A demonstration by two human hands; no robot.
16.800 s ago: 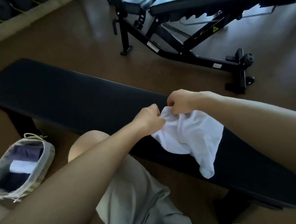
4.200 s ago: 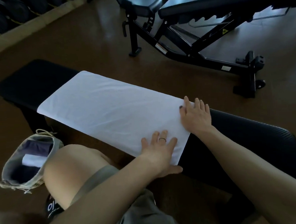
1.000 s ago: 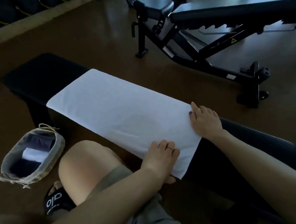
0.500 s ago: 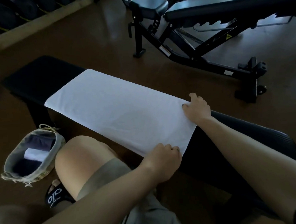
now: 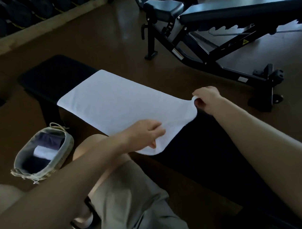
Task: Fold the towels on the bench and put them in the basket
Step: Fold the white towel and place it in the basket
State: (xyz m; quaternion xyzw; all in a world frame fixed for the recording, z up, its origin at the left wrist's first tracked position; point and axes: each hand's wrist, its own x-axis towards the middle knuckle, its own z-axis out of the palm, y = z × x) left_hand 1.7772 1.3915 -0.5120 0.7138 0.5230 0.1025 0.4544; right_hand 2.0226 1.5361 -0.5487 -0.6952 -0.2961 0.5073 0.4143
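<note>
We have the white towel spread flat along the black surface, its long axis running away from us toward the far left end. Our right hand pinches the far near-end corner, fingers clenched on the cloth and lifting it slightly. Our left hand grasps the near corner of the same short edge, thumb tucked under the fabric. Both hands sit at the right-hand end, so the rest of the towel lies to their left; we judge the fold must carry this edge leftward along the long axis. The basket waits on the floor by our left knee, nearer the left hand, with folded towels inside.
</note>
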